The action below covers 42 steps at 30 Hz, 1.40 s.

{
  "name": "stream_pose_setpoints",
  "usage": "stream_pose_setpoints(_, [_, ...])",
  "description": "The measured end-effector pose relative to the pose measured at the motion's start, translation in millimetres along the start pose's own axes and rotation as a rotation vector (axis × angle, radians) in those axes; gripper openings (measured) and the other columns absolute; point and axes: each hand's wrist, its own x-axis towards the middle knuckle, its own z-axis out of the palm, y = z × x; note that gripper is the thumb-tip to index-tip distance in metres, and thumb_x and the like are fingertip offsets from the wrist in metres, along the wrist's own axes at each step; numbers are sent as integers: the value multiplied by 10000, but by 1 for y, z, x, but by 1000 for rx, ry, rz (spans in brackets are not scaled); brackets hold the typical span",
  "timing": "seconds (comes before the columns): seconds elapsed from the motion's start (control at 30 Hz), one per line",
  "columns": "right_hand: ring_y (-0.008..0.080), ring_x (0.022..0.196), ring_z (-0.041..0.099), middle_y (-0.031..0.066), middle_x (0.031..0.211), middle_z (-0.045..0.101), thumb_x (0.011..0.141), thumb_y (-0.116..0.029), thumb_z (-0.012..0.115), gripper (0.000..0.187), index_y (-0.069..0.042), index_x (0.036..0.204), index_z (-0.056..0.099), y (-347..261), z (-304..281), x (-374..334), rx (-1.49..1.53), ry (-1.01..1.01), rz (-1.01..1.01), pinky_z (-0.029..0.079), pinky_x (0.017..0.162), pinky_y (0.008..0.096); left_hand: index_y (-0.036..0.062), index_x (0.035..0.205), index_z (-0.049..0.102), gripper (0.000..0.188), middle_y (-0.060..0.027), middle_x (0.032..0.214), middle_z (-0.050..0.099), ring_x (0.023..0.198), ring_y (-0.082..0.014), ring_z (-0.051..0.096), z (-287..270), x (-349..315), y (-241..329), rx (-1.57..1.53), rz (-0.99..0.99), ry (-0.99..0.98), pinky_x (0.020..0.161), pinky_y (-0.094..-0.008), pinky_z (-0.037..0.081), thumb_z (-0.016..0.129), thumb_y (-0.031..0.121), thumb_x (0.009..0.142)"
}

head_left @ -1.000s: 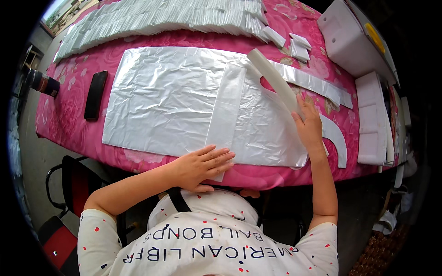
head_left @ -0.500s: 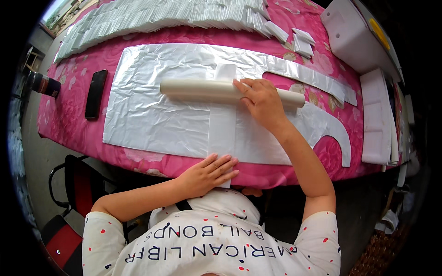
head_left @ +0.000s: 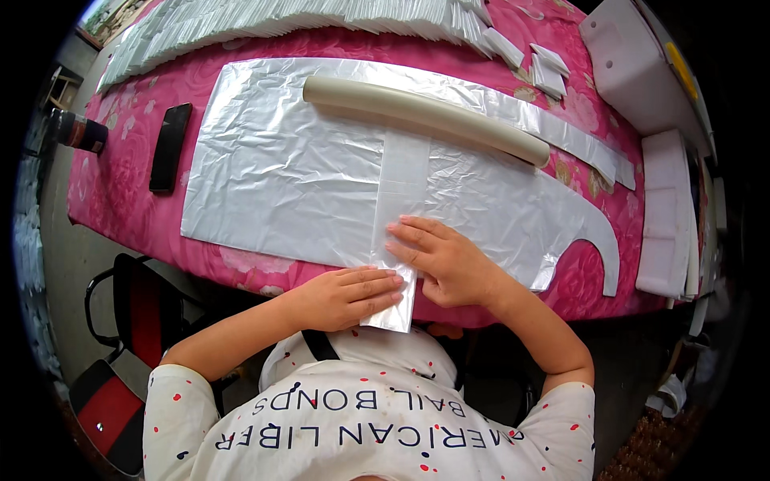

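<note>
A large white plastic vest bag point(head_left: 273, 152) lies flat and wrinkled across the table, its cut-out handles toward the right. Across its middle runs a narrow folded white plastic strip point(head_left: 401, 172), whose near end hangs over the table's front edge. My left hand point(head_left: 345, 298) rests on that near end, open, fingers flat and together. Just beyond it, my right hand point(head_left: 449, 260) lies on the strip with fingers stretched out and the thumb low. An off-white tube point(head_left: 425, 116) sits untouched along the far part of the bag, slanting down to the right.
Long rows of folded white packets point(head_left: 289, 20) line the far edge, with a few loose packets point(head_left: 549, 72) beside them. A black phone point(head_left: 170, 148) and a dark jar point(head_left: 80, 132) lie left. White foam boxes point(head_left: 666, 216) stand right. A black-and-red chair point(head_left: 144, 313) is at lower left.
My right hand has let go of the tube and come back toward me onto the strip. The tube now lies farther away and more slanted. My left hand has stayed near the front edge.
</note>
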Motion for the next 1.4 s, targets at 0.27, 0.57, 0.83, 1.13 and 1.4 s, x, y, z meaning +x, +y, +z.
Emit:
stream_pose_setpoints(0.27, [271,1066,526,102,1135,562,670,-28,620,357,-31,1027,606,-4,21,-7,-174,256,84,442,898,369,1,1275,425,738,-160,1289,466,1197,-297,447,-20,23,-13,120,-275,-9,1008,-423,339,607,280,617])
stream_pose_setpoints(0.57, [214,599,591,108,698,617,794,-110,594,142,14,851,633,10,3,15,194,306,535,475,583,327,4,1315,381,589,-188,1265,475,1065,-327,522,-36,42,-20,-343,-680,188,909,-416,408,533,276,815])
stream_pose_setpoints(0.83, [137,531,602,74,595,584,859,-197,554,267,38,756,626,20,-21,43,647,114,1029,456,530,285,-43,1369,242,663,-212,1426,252,1322,-331,250,-7,56,-19,224,-493,103,1080,-430,197,507,269,849])
stream_pose_setpoints(1.13, [239,931,593,130,940,619,746,-164,667,400,8,1090,560,5,-2,32,-247,419,553,460,780,346,-62,1336,293,655,-221,1406,282,1322,-321,259,-1,56,-26,279,-531,41,1087,-419,188,537,262,821])
stream_pose_setpoints(1.4, [284,1183,461,118,1242,526,725,-62,620,424,-28,1144,565,46,-10,26,-211,209,141,369,998,371,-63,1183,478,510,-180,1216,520,1127,-273,504,-12,71,-37,382,-494,163,935,-369,393,582,90,707])
